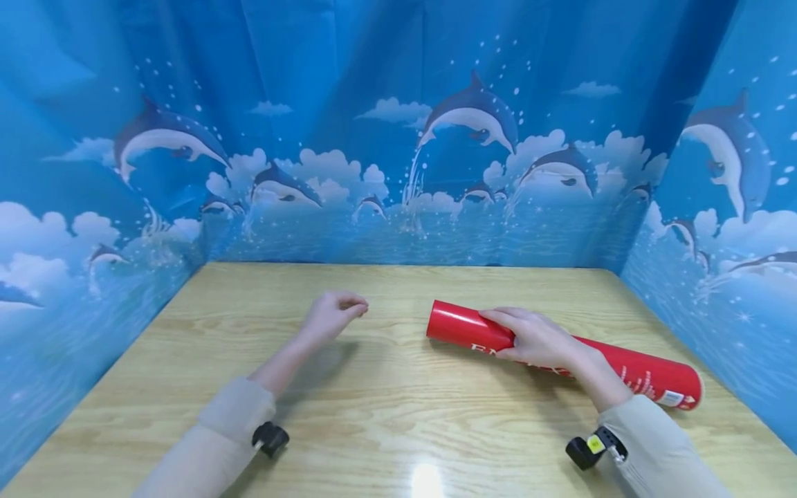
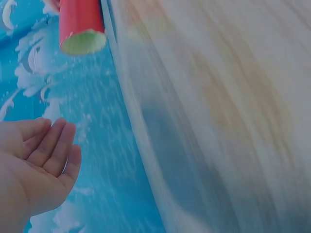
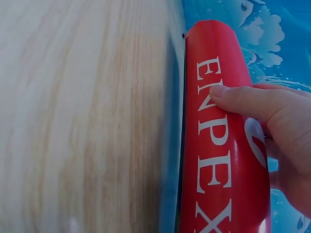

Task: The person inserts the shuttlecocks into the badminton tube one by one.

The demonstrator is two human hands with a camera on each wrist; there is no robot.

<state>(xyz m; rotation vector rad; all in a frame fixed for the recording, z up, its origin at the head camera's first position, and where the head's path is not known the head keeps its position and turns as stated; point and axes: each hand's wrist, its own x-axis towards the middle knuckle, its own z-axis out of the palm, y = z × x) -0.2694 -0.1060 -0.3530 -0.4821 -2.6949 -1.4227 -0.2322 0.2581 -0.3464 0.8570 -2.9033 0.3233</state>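
A long red cardboard tube [image 1: 629,366] with white lettering lies slantwise on the right of the table. My right hand [image 1: 538,339] grips it from above near its left end. In the right wrist view the thumb [image 3: 221,91] presses beside the letters "ENPEX", while the other fingers go round the far side, partly hidden. My left hand [image 1: 333,315] hovers above the table, left of the tube and apart from it. Its fingers [image 2: 58,145] are loosely curled with nothing in them. The tube's near end [image 2: 85,42] shows a pale greenish inside in the left wrist view.
The wooden table [image 1: 386,415] has a light grain and a bright reflection at its front. Blue curtains [image 1: 349,83] printed with dolphins and clouds enclose the back and both sides. A small black camera [image 1: 270,439] is strapped to the left wrist, another camera [image 1: 585,453] to the right.
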